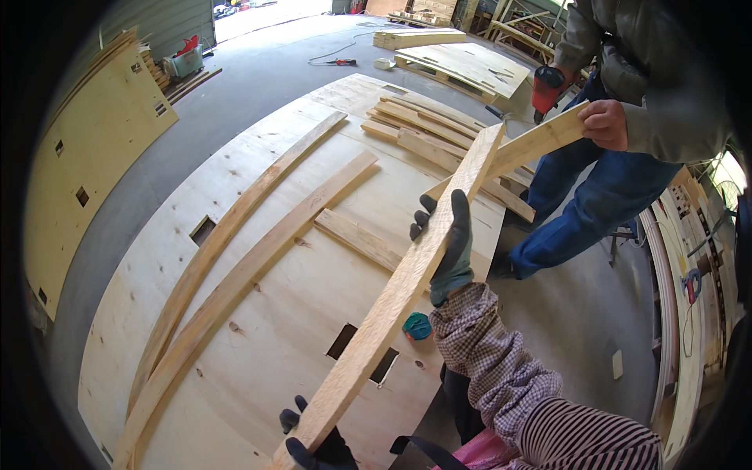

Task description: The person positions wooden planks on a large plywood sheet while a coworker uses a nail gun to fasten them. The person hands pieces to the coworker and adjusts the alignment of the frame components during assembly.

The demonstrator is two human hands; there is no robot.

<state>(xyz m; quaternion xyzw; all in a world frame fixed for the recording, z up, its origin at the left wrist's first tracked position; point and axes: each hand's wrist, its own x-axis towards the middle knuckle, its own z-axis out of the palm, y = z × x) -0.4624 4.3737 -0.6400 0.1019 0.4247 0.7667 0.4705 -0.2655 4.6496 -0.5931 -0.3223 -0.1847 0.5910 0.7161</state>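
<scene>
I hold a long wooden plank (407, 286) slantwise above a large plywood sheet (290, 329). My right hand (453, 239), in a dark glove, is wrapped round its upper half. Near the lower end, my left hand (317, 450), gloved too, grips the plank, partly cut off by the picture's lower edge. Just beyond my right hand, another person's bare hand (605, 124) holds a second plank (540, 141), which passes behind the far end of mine. That person's other hand is at a red nail gun or power driver (548, 90), its exact kind unclear.
Two long timbers (258, 270) lie on the sheet's left, and a stack of shorter boards (423, 129) at its far side. Rectangular holes (342, 341) pierce the sheet. A teal-topped round object (417, 326) sits near its right edge. Another plywood panel (102, 168) leans at left.
</scene>
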